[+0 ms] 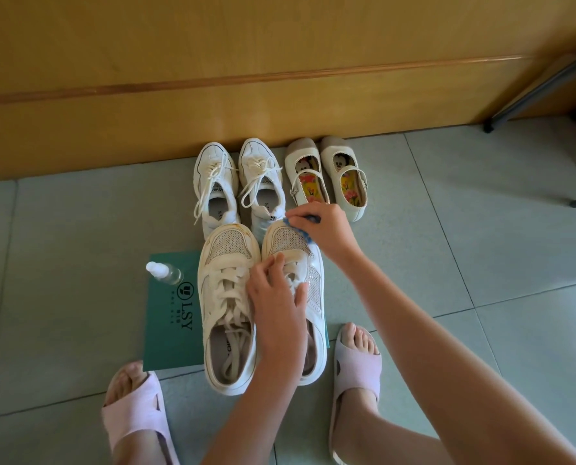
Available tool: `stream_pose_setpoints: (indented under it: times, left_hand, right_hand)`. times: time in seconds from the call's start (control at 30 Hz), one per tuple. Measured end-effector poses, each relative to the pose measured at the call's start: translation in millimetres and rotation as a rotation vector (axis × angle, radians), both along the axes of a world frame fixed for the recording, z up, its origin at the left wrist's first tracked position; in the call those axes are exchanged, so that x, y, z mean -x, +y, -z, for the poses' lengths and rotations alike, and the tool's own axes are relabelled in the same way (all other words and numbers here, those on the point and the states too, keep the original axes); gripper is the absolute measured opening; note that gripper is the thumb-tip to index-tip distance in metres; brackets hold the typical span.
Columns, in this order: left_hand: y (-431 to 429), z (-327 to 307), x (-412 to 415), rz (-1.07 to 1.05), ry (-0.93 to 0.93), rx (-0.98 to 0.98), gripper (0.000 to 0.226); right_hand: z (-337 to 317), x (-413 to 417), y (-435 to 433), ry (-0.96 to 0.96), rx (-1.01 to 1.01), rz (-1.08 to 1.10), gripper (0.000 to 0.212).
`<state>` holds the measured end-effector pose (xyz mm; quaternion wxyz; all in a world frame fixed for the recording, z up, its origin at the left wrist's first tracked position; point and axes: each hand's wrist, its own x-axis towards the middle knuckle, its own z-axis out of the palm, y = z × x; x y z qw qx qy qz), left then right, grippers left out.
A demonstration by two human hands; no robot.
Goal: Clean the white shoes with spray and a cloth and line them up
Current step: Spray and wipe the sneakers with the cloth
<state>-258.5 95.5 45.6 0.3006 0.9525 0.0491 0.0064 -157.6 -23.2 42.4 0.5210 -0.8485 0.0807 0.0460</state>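
I log: shoe [288, 241] under right hand [325, 231], matt perforated mesh toe; cloth [310, 239] in it fuzzy; floor tiles [447, 263] smooth, satin.

Pretty sure this is somebody's home, down at floor level. Pale green floor tiles [78, 229] run up to a yellowish wooden panel [212, 112]. White laced sneakers [261, 176] and little strap flats [347, 193] are parked right against it, and the person's pink house slippers [357, 367] sit well back from it.
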Motion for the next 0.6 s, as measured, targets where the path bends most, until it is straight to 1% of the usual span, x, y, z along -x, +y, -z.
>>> stream_pose_setpoints:
  times: [0.07, 0.2, 0.43, 0.5, 0.6]
  left_hand:
    - [0, 1, 0, -0.004, -0.005, -0.014, 0.054]
    - [-1, 3, 1, -0.002, -0.022, -0.022, 0.054]
    - [-2, 2, 0, -0.017, 0.000, 0.021, 0.053]
    - [-1, 2, 1, -0.012, -0.006, 0.006, 0.053]
    - [0, 2, 1, -0.010, -0.007, -0.005, 0.054]
  right_hand:
    - [-3, -3, 3, -0.013, 0.022, -0.065, 0.016]
    - [1, -18, 13, -0.005, 0.077, -0.103, 0.016]
    - [14, -40, 6, 0.163, 0.231, -0.070, 0.016]
    - [15, -33, -1, 0.170, 0.214, -0.018, 0.015]
    - [11, -12, -4, 0.080, 0.095, 0.086, 0.014]
